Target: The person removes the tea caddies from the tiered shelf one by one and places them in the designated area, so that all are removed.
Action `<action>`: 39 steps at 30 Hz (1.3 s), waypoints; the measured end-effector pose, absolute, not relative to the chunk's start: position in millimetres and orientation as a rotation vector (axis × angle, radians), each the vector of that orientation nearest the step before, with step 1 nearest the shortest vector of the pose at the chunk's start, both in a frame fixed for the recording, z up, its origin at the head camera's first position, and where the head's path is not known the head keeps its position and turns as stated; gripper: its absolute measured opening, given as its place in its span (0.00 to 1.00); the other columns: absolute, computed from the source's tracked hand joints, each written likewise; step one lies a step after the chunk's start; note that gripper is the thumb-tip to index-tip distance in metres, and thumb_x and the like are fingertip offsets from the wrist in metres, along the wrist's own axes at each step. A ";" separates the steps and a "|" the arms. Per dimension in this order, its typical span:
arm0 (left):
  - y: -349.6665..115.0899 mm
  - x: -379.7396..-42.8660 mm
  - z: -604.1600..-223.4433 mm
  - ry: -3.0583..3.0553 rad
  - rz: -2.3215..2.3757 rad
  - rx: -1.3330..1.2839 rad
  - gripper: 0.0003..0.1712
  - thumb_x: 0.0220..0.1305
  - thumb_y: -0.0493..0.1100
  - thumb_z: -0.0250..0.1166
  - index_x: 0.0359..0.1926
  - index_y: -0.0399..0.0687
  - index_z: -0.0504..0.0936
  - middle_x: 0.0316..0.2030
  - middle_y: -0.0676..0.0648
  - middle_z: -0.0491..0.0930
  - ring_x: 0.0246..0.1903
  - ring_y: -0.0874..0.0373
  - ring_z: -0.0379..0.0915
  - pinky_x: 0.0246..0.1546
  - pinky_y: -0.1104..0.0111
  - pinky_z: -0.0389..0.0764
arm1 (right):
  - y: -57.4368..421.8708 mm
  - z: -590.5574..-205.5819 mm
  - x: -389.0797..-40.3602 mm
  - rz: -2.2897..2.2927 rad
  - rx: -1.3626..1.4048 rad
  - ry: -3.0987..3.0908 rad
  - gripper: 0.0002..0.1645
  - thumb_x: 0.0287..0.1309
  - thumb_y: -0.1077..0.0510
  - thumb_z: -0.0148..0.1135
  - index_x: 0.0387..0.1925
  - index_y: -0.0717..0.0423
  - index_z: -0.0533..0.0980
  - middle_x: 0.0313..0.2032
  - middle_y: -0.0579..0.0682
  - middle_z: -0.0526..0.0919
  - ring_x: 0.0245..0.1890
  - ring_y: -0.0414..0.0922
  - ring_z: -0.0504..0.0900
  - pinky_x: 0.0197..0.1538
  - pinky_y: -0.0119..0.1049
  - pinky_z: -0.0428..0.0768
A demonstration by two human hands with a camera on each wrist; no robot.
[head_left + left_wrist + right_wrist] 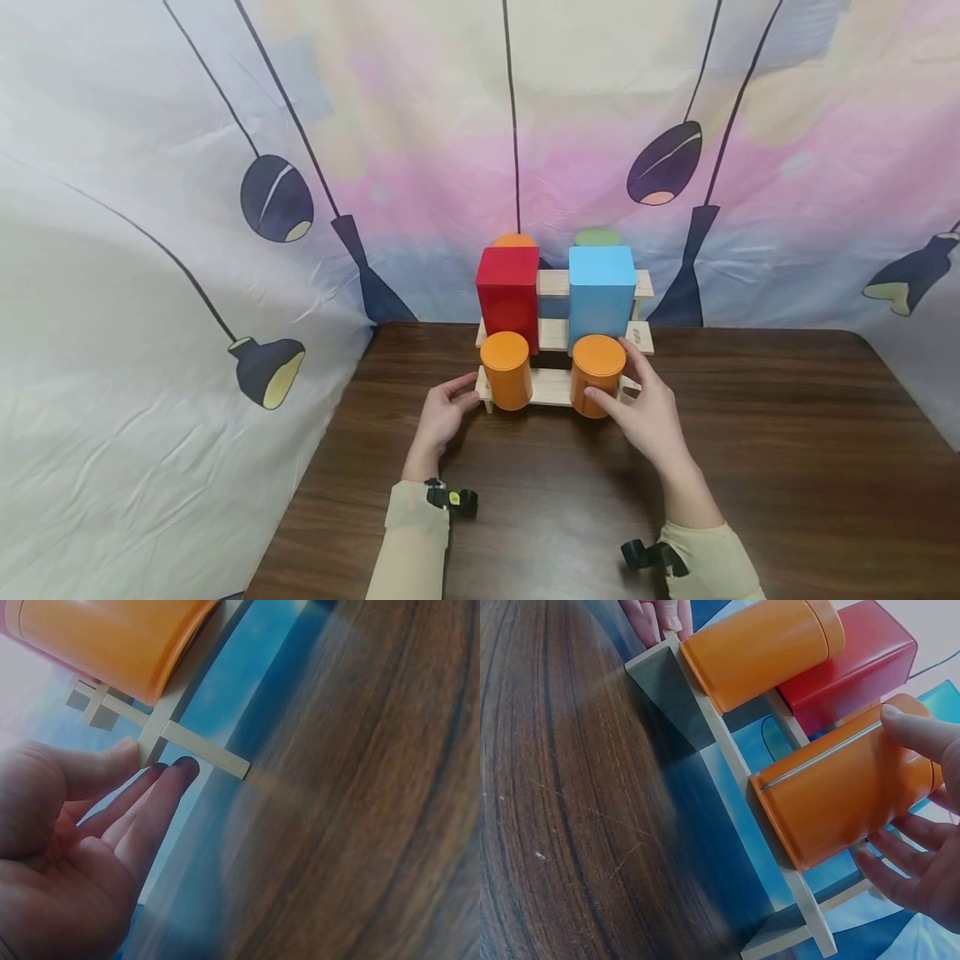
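Note:
A tiered wooden rack stands at the back of the table, with cylindrical orange canisters on its lowest step. My right hand grips the right orange canister, thumb on its near side and fingers round its right side. That canister stands upright, its base at the step's front edge in the right wrist view. With thumb above and fingertips beneath, my left hand pinches the left end of the lowest step. Close by that hand is the left orange canister.
Behind the canisters, a red box and a blue box stand on the middle step. Farther back, an orange round top and a green round top show. A printed cloth hangs behind the brown wooden table.

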State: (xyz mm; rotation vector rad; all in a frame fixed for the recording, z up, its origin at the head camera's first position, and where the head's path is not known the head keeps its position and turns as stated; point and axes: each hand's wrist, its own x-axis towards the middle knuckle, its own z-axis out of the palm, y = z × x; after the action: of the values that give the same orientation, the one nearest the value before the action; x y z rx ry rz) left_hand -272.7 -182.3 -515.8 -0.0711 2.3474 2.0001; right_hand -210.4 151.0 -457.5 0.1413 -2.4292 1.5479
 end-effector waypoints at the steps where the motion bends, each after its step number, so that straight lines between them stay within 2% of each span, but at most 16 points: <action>1: -182.1 -272.8 -515.8 2.347 2.000 -0.074 0.23 0.76 0.34 0.66 0.69 0.44 0.83 0.65 0.39 0.81 0.58 0.49 0.85 0.62 0.58 0.82 | 151.2 -457.8 -210.5 1.544 0.142 -2.430 0.58 0.63 0.51 0.80 0.85 0.50 0.57 0.71 0.64 0.74 0.68 0.63 0.75 0.65 0.67 0.79; 12: -183.9 -274.2 -519.0 2.340 2.013 -0.059 0.23 0.75 0.34 0.67 0.69 0.43 0.82 0.65 0.38 0.81 0.58 0.48 0.85 0.61 0.59 0.83 | 151.1 -459.3 -212.1 1.550 0.137 -2.432 0.56 0.62 0.50 0.81 0.83 0.53 0.59 0.71 0.62 0.74 0.68 0.62 0.76 0.65 0.66 0.80; 21: -183.4 -274.2 -519.0 2.337 2.013 -0.045 0.23 0.76 0.33 0.66 0.69 0.43 0.82 0.65 0.38 0.81 0.57 0.50 0.85 0.60 0.60 0.84 | 147.4 -461.3 -212.4 1.537 0.087 -2.453 0.59 0.61 0.50 0.82 0.83 0.58 0.58 0.76 0.67 0.63 0.67 0.69 0.76 0.66 0.65 0.79; 24: -183.5 -273.5 -519.7 2.334 2.021 -0.043 0.23 0.75 0.32 0.66 0.69 0.42 0.82 0.66 0.38 0.81 0.57 0.50 0.85 0.59 0.62 0.84 | 147.1 -460.6 -211.8 1.540 0.072 -2.462 0.59 0.61 0.49 0.82 0.83 0.59 0.58 0.75 0.68 0.64 0.67 0.70 0.75 0.66 0.64 0.79; 31: -182.2 -273.8 -522.4 2.317 2.079 0.030 0.23 0.75 0.28 0.63 0.69 0.34 0.80 0.68 0.34 0.78 0.59 0.46 0.83 0.57 0.64 0.86 | 148.3 -463.1 -212.2 1.563 0.107 -2.437 0.58 0.60 0.50 0.82 0.82 0.59 0.59 0.75 0.68 0.65 0.64 0.70 0.79 0.66 0.65 0.78; 39: -182.7 -275.0 -522.1 2.305 2.086 0.013 0.24 0.75 0.29 0.64 0.69 0.36 0.80 0.67 0.34 0.79 0.58 0.48 0.84 0.57 0.64 0.86 | 148.4 -464.6 -213.5 1.562 0.117 -2.444 0.59 0.60 0.50 0.82 0.82 0.59 0.58 0.76 0.69 0.64 0.63 0.71 0.79 0.64 0.65 0.79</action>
State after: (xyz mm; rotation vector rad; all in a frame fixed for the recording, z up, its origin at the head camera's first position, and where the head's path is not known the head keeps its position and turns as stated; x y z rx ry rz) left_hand -275.0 -182.7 -522.1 0.0125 2.3051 2.0864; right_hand -213.5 148.4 -464.6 0.1168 -2.4441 1.5617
